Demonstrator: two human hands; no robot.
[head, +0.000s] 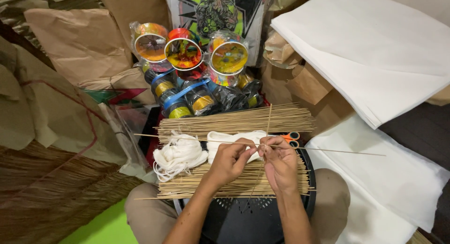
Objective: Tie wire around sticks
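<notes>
White string bundle (179, 156) lies left on the stick pile (234, 123), left hand (230, 160) and right hand (280, 162) both pinched shut on two crossed thin sticks (328, 151) over the black stool (262, 216), orange scissors (291, 138) just right.

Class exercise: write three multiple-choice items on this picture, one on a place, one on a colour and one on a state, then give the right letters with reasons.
1. Where does the white string lie?
A. on the stick bundles
B. on the paper stack
C. in a hand

2. What colour are the scissor handles?
A. green
B. orange
C. black

3. How are the two thin sticks held?
A. parallel
B. crossed
C. snapped

Key: 1 A, it rests on the stick bundles. 2 B, orange loops show. 3 B, left hand and right hand pinch their crossing.
</notes>
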